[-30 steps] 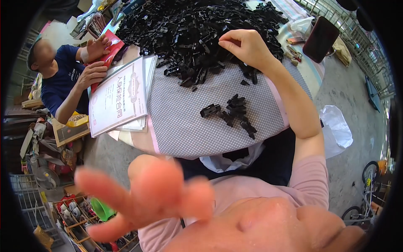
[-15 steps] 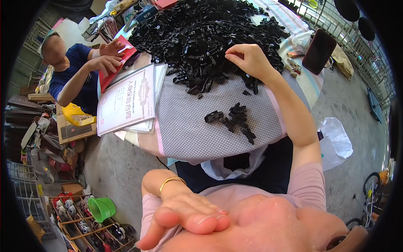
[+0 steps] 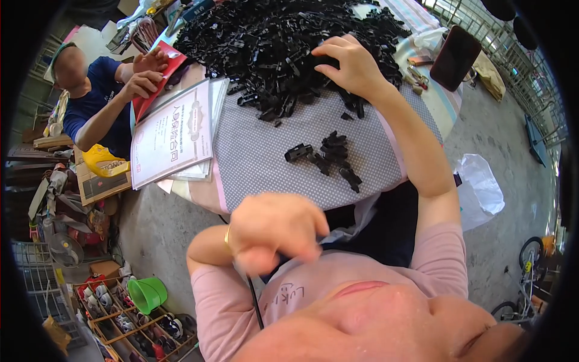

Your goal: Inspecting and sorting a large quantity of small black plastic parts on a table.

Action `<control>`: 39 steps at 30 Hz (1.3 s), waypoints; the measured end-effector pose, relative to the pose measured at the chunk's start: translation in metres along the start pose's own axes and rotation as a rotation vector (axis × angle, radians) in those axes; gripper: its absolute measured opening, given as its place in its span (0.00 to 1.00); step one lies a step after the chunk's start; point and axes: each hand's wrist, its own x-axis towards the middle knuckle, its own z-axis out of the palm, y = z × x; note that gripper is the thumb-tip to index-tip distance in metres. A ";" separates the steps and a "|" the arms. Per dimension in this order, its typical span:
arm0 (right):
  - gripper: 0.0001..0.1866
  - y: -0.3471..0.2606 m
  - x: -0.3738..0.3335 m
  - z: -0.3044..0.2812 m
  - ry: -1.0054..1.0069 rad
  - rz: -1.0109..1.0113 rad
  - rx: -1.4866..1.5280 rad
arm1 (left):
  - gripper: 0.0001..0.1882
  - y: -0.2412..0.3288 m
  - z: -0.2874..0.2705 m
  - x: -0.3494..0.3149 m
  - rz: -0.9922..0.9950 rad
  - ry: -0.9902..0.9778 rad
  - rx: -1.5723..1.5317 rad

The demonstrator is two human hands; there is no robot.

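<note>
A large heap of small black plastic parts [image 3: 265, 54] covers the far part of the table. At its near right edge is my right hand [image 3: 356, 65], thumb and fingers apart, with nothing visible between them; the fingertips reach over the heap. Closer to me, a small group of the same black parts [image 3: 332, 158] lies apart on the grey dotted cloth [image 3: 253, 151]. My left hand [image 3: 277, 229], a gold bangle at its wrist, is raised in front of my chest near the table's front edge. Motion blurs its fingers, and whether it holds anything is hidden.
A person [image 3: 99, 90] at the left holds a red folder [image 3: 166, 69]. A stack of papers [image 3: 175, 136] lies on the table's left side. A phone [image 3: 455, 59] stands at the right, near a white plastic bag [image 3: 481, 192]. A green bucket [image 3: 146, 294] stands lower left by a shoe rack [image 3: 129, 329].
My left hand has moved up and away from my face toward the table's front edge. My right hand's fingers have spread from a pinch, farther into the heap. The view has shifted slightly.
</note>
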 end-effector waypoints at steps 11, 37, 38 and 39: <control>0.07 -0.005 -0.005 0.006 -0.153 -0.027 -0.097 | 0.17 -0.058 -0.087 0.044 -0.849 -0.120 1.751; 0.11 -0.012 0.001 0.009 0.145 0.341 0.593 | 0.10 -0.112 -0.103 0.023 -0.304 -0.010 1.588; 0.11 -0.014 0.000 0.007 0.144 0.340 0.592 | 0.08 -0.111 -0.103 0.023 -0.258 0.039 1.549; 0.13 -0.019 0.001 0.002 0.102 0.390 0.833 | 0.07 -0.109 -0.103 0.024 -0.211 0.086 1.510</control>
